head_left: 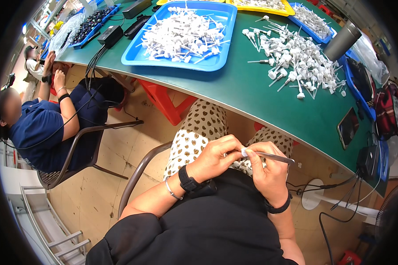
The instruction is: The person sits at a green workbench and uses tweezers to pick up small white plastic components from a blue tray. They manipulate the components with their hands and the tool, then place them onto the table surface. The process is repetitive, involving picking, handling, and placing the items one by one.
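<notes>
Above my lap, my left hand (217, 154) pinches a small white part (244, 152) between its closed fingertips. My right hand (270, 171) meets it there, its thumb right beside the part. Wrapped in my right fingers is a slim dark-grey metal tool (278, 157), probably tweezers, whose tip end is hidden by the fingers. On the green table (199, 84) in front, a blue tray (127, 58) holds many white pieces with thin stems. A loose pile of similar white pieces (296, 59) lies to its right.
A grey cylinder (342, 41) stands by the pile, and a phone (348, 128) lies near the table's right edge. Yellow trays (287, 9) sit farther back. At left a co-worker in a blue shirt (44, 128) sits. Black cables (336, 216) hang at right.
</notes>
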The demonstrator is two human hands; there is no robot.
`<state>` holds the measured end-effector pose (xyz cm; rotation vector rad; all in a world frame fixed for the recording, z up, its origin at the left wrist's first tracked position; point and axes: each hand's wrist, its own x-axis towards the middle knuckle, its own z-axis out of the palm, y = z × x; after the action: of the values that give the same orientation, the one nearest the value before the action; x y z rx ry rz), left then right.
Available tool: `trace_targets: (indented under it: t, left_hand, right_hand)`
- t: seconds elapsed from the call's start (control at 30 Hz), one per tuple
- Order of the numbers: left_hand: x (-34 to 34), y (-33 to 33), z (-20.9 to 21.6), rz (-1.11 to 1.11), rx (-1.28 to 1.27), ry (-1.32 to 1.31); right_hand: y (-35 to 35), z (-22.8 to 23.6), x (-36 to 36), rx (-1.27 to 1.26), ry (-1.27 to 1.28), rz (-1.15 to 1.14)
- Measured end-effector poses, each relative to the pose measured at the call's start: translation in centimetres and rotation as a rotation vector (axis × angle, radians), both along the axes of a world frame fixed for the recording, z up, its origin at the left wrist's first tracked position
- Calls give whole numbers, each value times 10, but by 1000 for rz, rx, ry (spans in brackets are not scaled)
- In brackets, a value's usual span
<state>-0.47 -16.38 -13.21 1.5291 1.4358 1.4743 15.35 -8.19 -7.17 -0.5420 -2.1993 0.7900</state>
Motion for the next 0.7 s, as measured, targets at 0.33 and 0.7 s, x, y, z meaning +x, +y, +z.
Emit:
trace_targets:
  t: [0.33, 0.7]
  left_hand:
    - [-2, -1, 4, -91, -116, -419]
    - [0, -2, 1, -73, -161, -493]
  right_hand:
    - [-6, -14, 1, -498, 314, -68]
    - [-8, -18, -1, -467, 365, -62]
